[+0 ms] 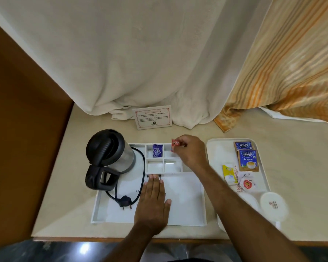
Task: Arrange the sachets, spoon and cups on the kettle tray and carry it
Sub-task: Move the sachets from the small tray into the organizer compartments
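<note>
Kettle tray (186, 222) on counter, kettle (110, 150) aboard – purple sachet (157, 150) already slotted. Right hand (189, 150) pinching red sachet (175, 144) over divider. Left hand (152, 203) flat, fingers together. Tea sachets (247, 159), lidded cups (273, 204) waiting on side tray (216, 146) – spoon unseen, carry pending.

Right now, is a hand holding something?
Yes. The right hand pinches a small red sachet by its right end. The left hand lies flat, holding nothing.

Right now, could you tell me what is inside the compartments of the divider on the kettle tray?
Only a purple sachet sits in the divider, rear-left. The two front compartments look empty. The right hand, holding a red sachet, partly hides the rear-right one.
</note>
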A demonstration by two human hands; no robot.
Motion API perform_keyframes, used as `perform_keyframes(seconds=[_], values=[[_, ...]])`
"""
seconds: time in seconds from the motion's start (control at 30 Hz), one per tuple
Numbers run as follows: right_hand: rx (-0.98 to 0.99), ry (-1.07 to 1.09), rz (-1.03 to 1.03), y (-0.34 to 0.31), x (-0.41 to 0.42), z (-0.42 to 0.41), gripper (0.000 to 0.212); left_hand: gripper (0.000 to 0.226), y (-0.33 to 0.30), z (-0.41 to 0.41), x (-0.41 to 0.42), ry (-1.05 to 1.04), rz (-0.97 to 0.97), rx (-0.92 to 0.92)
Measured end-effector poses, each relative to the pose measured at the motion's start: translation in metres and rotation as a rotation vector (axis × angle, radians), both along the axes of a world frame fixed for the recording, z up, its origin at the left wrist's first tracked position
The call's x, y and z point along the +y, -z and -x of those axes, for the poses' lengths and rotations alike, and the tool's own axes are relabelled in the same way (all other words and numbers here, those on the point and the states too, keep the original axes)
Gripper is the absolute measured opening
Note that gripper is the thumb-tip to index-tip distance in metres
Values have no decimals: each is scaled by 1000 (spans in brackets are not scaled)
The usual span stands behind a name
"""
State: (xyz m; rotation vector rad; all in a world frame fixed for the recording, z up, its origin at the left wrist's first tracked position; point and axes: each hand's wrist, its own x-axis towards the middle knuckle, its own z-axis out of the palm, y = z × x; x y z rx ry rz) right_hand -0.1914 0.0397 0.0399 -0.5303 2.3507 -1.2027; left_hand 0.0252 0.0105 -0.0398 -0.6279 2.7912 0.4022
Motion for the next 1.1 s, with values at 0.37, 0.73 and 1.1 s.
perform_keyframes(seconds=[0.37,0.73,1.1], values=[[362,21,26,-7,33,20,39,72,-3,-10,-8,-12,7,-33],[422,-613,-1055,-4,140,136,82,72,-7,-4,-4,16,-18,48],[424,-552,-988,-6,141,140,76,72,2,-4,-3,14,-10,47]])
